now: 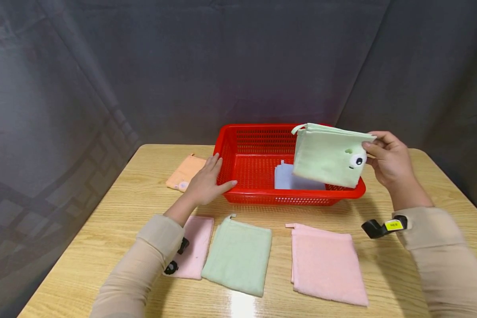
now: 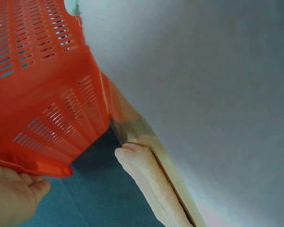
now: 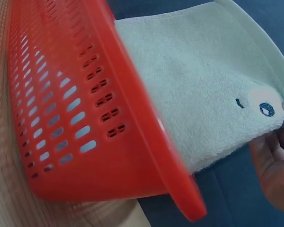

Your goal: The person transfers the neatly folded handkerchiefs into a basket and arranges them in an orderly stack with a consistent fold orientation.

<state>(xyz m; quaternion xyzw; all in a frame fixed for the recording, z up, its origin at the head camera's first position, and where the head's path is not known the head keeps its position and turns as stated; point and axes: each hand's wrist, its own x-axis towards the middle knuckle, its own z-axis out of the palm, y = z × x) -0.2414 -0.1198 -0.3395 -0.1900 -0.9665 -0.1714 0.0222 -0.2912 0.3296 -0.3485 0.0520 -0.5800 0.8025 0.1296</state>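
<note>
My right hand [image 1: 393, 159] pinches the right edge of a folded pale green towel [image 1: 326, 154], thumb in front. An embroidered eye shows near the pinched corner, and a hanging loop sticks out at the far end. The towel is held up over the right part of a red plastic basket [image 1: 254, 192]. In the right wrist view it rises behind the basket's rim [image 3: 146, 113]. My left hand [image 1: 208, 181] rests on the basket's left rim with fingers extended and thumb apart. A folded light blue towel [image 1: 296, 179] lies inside the basket, partly hidden behind the green one.
On the wooden table [image 1: 143, 176], an orange towel [image 1: 184, 172] lies left of the basket. In front lie a pink towel [image 1: 192, 256] partly under my left sleeve, a green towel [image 1: 240, 256] and another pink towel [image 1: 327, 263]. A dark curtain [image 1: 222, 66] hangs behind.
</note>
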